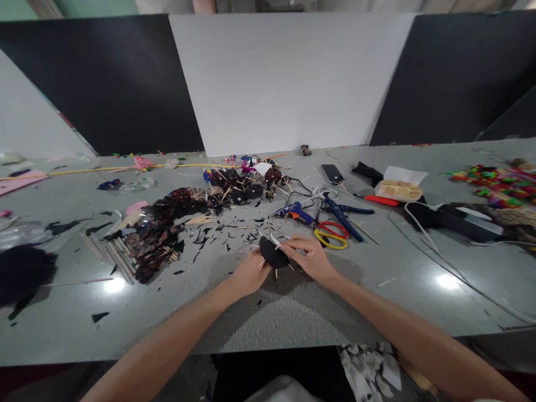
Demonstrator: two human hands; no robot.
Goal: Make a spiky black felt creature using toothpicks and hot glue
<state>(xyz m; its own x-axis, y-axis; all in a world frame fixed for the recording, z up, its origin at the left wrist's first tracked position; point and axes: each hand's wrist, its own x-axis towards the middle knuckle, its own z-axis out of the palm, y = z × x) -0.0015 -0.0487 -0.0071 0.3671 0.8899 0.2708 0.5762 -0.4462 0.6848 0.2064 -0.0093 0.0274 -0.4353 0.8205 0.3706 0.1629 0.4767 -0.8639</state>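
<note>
Between my hands, above the table near its front, is a black disc with thin wooden sticks poking out around its rim. My left hand grips it from the left, with the fingers partly hidden behind the disc. My right hand is closed in a pinch at the disc's upper right, on a small white strip that lies against the disc face. Just beyond lie scissors with red and yellow handles, a blue glue gun and blue-handled cutters.
Black scraps are scattered left of my hands. Behind them sits a pile of dark stick-and-disc pieces. A phone, a red-handled tool and a tissue pack lie at the right. A white cable crosses the right side.
</note>
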